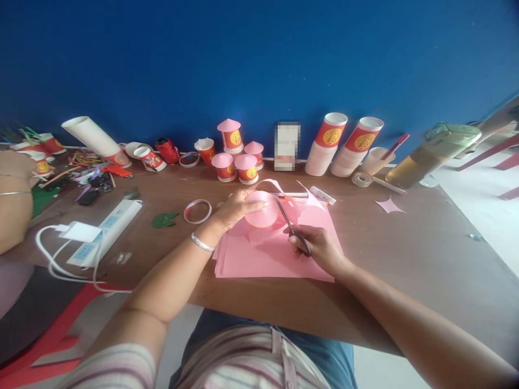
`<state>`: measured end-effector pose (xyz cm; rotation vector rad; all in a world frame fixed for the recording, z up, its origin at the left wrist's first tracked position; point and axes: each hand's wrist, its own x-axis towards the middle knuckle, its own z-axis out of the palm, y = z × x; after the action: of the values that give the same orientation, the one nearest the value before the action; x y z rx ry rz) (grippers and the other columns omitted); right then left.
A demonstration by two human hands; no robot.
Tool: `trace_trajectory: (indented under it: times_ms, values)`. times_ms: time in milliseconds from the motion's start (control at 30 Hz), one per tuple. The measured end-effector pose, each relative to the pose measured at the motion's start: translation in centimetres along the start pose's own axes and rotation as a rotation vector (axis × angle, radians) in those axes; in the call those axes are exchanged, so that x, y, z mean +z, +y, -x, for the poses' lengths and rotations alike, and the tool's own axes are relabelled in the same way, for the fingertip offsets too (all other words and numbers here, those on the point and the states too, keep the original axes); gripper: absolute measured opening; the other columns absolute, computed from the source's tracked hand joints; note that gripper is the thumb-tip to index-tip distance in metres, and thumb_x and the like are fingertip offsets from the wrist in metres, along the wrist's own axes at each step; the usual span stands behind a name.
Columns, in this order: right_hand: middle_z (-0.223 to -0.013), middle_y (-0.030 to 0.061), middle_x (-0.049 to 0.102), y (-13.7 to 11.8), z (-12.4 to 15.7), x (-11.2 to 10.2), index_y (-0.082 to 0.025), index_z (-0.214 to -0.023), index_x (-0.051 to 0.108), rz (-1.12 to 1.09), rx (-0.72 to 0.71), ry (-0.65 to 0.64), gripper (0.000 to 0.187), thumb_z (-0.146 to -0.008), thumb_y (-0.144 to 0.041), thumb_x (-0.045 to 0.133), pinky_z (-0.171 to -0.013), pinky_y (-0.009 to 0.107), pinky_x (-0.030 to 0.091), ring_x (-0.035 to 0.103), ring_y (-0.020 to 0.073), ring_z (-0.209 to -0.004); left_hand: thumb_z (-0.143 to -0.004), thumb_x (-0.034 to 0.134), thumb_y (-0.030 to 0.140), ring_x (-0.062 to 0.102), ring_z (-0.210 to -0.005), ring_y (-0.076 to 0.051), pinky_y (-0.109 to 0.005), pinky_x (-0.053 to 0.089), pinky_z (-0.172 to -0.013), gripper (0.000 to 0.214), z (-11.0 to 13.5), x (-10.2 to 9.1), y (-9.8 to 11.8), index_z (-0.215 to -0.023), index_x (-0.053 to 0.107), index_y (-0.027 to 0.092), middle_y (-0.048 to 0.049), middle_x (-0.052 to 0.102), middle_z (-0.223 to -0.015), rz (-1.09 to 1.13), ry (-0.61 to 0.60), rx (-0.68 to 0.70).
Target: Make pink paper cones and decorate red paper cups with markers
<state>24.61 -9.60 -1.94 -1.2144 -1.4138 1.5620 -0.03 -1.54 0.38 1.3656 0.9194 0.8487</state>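
Observation:
My left hand (239, 209) pinches a round piece of pink paper (263, 212), thumb on top. From the disc's far edge a thin curved offcut strip (272, 183) loops up and to the right. My right hand (318, 246) is closed around the dark handles of a pair of scissors (288, 217), whose blades point up and left to the disc's right edge. Below both hands lies a stack of pink paper sheets (275, 262). Pink scraps (316, 204) and a glue stick (323, 195) lie at the stack's far edge.
Paper cups with pink cone tops (229, 135) stand by the blue wall. Two cup stacks (326, 143) and a tilted jug (430, 154) are at the right. A power strip (106, 233) with white cables, a tape roll (198, 212) and another person's arm (15, 210) are at the left.

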Motion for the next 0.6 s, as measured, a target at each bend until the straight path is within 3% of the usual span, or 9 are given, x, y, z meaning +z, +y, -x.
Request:
trace_trajectory:
  times_ms: [333,600]
  values:
    - [-0.06,-0.0011,0.062,0.34,-0.03,-0.07,-0.015,-0.099,0.075,-0.015,0.033,-0.001,0.056,-0.073,-0.064,0.082,-0.054,0.027,0.045,0.056,0.0135,-0.056,-0.076,0.085,0.042,0.072,-0.096,-0.025,-0.033,0.052,-0.088,0.044,0.08,0.09,0.07,-0.112,0.081,0.016,-0.0085,0.08,-0.101,-0.01,-0.002,0.018]
    - [-0.063,-0.0026,0.062,0.67,0.07,-0.16,-0.018,-0.095,0.068,-0.136,-0.028,-0.04,0.047,-0.081,-0.06,0.079,-0.059,0.029,0.046,0.056,0.013,-0.056,-0.079,0.083,0.042,0.073,-0.098,-0.027,-0.034,0.054,-0.09,0.046,0.05,0.02,-0.37,-0.116,0.081,0.016,-0.0096,0.081,-0.105,0.003,0.01,0.016]
